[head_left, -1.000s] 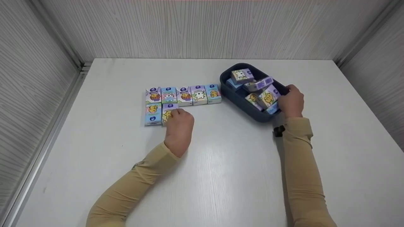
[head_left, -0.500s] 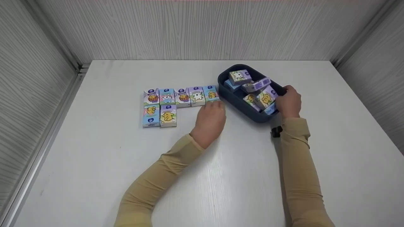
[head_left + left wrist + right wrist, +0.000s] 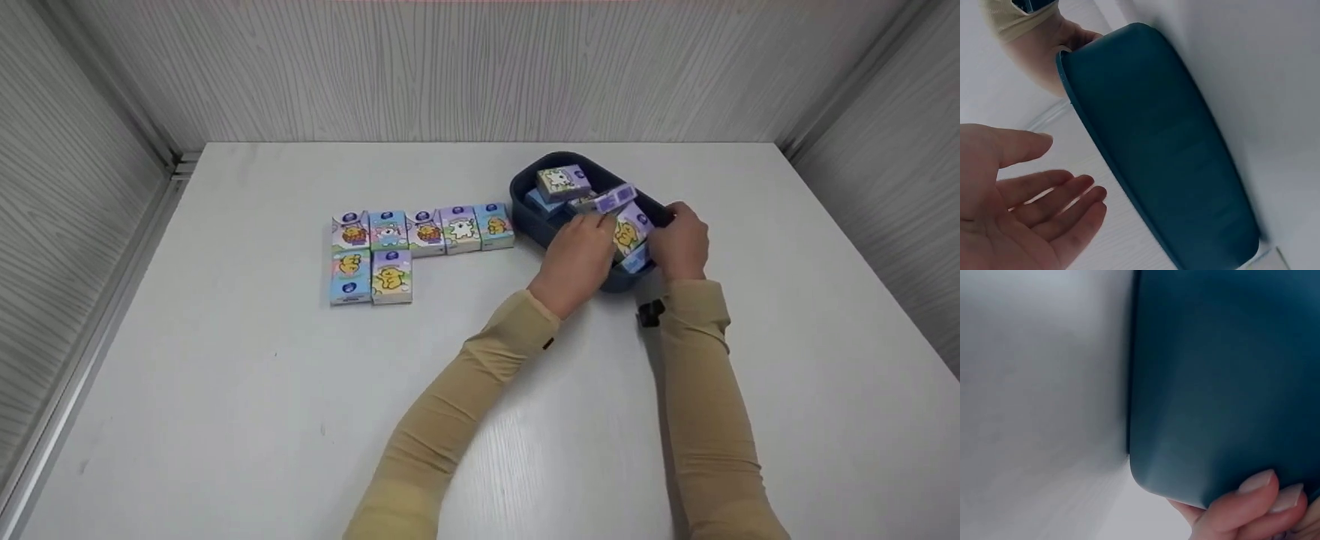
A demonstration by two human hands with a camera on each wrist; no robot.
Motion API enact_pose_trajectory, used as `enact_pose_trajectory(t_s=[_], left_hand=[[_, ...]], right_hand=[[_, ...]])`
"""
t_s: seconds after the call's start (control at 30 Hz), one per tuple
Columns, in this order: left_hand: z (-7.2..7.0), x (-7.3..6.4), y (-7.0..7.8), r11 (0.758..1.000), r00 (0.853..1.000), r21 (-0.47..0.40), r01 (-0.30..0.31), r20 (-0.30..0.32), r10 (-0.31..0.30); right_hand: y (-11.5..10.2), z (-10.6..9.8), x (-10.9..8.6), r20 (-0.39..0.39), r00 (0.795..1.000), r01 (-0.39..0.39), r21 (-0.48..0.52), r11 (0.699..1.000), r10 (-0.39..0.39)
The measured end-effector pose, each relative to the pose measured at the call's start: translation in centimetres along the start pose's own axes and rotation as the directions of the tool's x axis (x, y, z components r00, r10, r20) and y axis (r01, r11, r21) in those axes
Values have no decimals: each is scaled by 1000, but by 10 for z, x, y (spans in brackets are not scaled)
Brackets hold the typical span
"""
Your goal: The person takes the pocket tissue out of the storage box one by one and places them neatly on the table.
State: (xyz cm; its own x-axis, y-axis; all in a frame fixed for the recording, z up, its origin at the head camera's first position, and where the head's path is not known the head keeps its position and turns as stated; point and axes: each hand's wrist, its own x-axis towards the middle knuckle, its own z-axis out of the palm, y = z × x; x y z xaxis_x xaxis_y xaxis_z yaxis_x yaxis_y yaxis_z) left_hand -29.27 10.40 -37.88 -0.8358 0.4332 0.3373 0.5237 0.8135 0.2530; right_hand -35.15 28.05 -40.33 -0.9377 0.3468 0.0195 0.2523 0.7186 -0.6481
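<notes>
A dark blue plastic bin (image 3: 536,223) with rounded corners stands at the back right, several small cartoon-printed boxes (image 3: 564,180) lying loose in it. My right hand (image 3: 681,244) holds the bin's near right end, its fingers (image 3: 1241,509) on the outer wall in the right wrist view. Over the bin's near left rim reaches my left hand (image 3: 577,259); in the left wrist view its fingers (image 3: 1053,205) are loosely extended beside the bin, with nothing between thumb and fingers. Left of the bin, several matching boxes (image 3: 426,232) form a row, and a yellow-figured box (image 3: 392,277) sits below it.
Beside the yellow-figured box, a blue box (image 3: 351,277) touches the row's left end. A small black piece (image 3: 650,313) is at the right wrist. Grained white panels (image 3: 480,71) enclose the white table (image 3: 247,397) at the back and sides.
My left hand has left the yellow-figured box on the table and moved right, past the row, to above the bin. The right hand keeps its hold on the bin.
</notes>
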Motion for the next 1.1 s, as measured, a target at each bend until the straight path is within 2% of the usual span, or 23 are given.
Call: enact_pose_trajectory(t_s=[0.13,0.3,0.4,0.5,0.7,0.87,1.0,1.1], left_hand=[[8,8,0,1000,999,-14,4,36,-3],[19,9,-2,999,997,44,-8,82,5],[24,7,-1,997,997,76,-30,77,24],[28,6,1,997,998,68,-39,54,35],[33,8,4,1000,1000,17,5,-9,-5],[32,9,6,999,1000,-35,15,-16,-16],[33,10,6,993,1000,-116,-2,-24,-1],[33,11,5,979,1000,-206,-6,-30,0]], right_hand=[[-1,0,0,-1,1000,3,-1,1000,-3],[0,-1,0,-16,1000,14,8,1000,-14],[0,-1,0,-25,999,22,11,1000,-21],[0,0,0,-30,999,27,0,1000,-27],[0,1,1,-23,999,27,-25,999,-27],[0,1,1,-22,999,22,-31,999,-23],[1,1,0,-36,999,27,-31,999,-28],[1,1,0,-47,998,31,-32,999,-32]])
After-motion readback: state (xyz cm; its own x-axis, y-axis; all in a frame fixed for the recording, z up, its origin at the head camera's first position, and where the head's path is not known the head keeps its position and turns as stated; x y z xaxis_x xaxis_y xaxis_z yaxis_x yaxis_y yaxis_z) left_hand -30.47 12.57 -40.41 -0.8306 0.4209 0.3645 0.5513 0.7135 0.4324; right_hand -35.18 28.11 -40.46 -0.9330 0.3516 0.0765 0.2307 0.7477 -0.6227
